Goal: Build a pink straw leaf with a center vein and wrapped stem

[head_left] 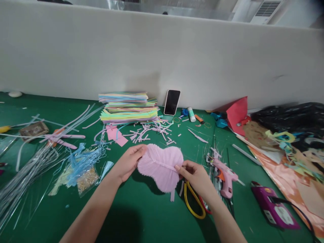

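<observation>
A pink, leaf-shaped piece made of fuzzy pipe cleaners (162,167) is held up over the green table, with a raised rib along its middle. My left hand (130,160) pinches its left edge between thumb and fingers. On the right side, my right hand (193,173) grips it with the thumb on top at the end of the rib. Scissors with yellow and red handles (193,202) lie just under my right wrist, partly hidden. Short pink pipe cleaner offcuts (149,131) are scattered beyond the piece.
Bundled coloured pipe cleaners (129,111) and a phone (172,102) are against the white partition (162,57). A pink glue gun (225,177) and purple device (274,206) lie right. Left are blue tassels (82,162), a bead bag (87,180) and grey wire stems (32,175).
</observation>
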